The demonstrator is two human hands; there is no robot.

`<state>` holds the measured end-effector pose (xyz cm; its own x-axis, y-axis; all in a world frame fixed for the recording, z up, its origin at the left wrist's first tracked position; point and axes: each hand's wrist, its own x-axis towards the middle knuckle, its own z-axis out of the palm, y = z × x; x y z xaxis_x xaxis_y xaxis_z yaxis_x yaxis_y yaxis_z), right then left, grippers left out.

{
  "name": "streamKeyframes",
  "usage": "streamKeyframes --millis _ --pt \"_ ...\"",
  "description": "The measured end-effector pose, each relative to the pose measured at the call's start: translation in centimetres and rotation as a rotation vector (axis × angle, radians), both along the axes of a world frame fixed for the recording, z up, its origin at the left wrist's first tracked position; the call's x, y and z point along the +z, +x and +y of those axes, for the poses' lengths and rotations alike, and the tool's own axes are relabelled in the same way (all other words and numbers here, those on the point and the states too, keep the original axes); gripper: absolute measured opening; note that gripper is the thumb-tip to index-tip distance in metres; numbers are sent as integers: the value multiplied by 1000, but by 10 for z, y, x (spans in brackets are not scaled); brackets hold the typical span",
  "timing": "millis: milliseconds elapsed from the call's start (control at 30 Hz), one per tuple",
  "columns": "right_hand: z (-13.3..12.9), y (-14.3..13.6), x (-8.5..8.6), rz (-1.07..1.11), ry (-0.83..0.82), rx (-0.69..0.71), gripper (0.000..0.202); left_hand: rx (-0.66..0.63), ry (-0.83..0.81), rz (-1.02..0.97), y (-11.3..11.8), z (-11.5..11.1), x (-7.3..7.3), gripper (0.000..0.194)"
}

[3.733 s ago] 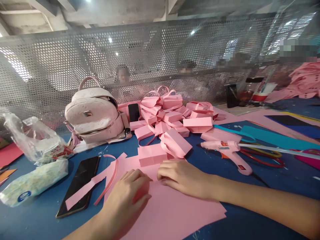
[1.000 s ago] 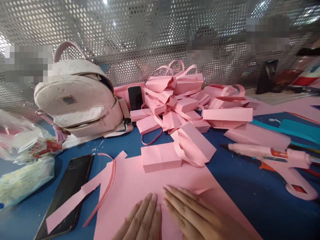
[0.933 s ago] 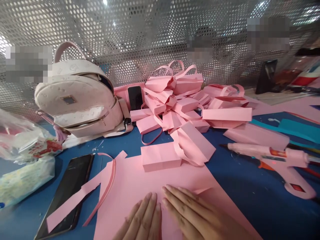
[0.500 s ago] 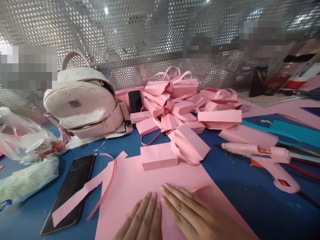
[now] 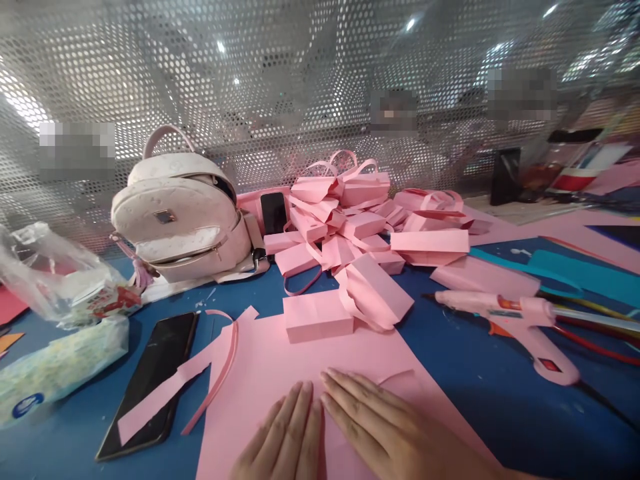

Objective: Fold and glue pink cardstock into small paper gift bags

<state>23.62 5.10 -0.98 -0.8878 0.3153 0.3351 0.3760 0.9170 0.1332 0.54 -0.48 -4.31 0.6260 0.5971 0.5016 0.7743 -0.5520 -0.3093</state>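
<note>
My left hand and my right hand lie flat side by side, fingers stretched out, pressing on pink paper. Beneath them a large pink sheet spreads over the table. A slightly raised paper edge shows beside my right hand; what lies under the palms is hidden. Just beyond the fingertips sit a folded pink paper box and a tilted pink paper bag with a strap. To the left, a torn pink paper strip crosses a dark phone, and a curved pink strip overlaps the sheet's edge.
Behind is a heap of pink paper bags, with a cream backpack to its left. A pink glue gun lies at right near blue paper. A tissue pack is at far left. Perforated metal panelling stands behind.
The view has tilted up and shifted slightly, so the background sits a little lower. Both hands stay nearly in place on the paper.
</note>
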Motion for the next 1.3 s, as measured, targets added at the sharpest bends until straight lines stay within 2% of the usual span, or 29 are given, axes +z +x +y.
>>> streamKeyframes --millis 233,333,467,633,833,1000,1300 --pt "-1 -1 -4 15 -95 -12 46 -130 5 181 -11 6 3 41" --pt "4 1 -8 64 -65 1 47 -130 -24 191 -13 6 6 44" --pt "13 3 -7 104 -78 1 40 -157 -59 206 -12 7 15 46" --pt "15 1 -11 144 -74 39 38 -172 -27 136 -6 6 23 48" --pt "12 0 -14 223 -11 97 35 -195 -22 90 -7 6 21 46" --pt "9 0 -5 268 -46 102 40 -215 -22 99 -8 6 19 44" --pt "8 0 -2 296 -101 94 45 -214 0 21 -9 7 14 37"
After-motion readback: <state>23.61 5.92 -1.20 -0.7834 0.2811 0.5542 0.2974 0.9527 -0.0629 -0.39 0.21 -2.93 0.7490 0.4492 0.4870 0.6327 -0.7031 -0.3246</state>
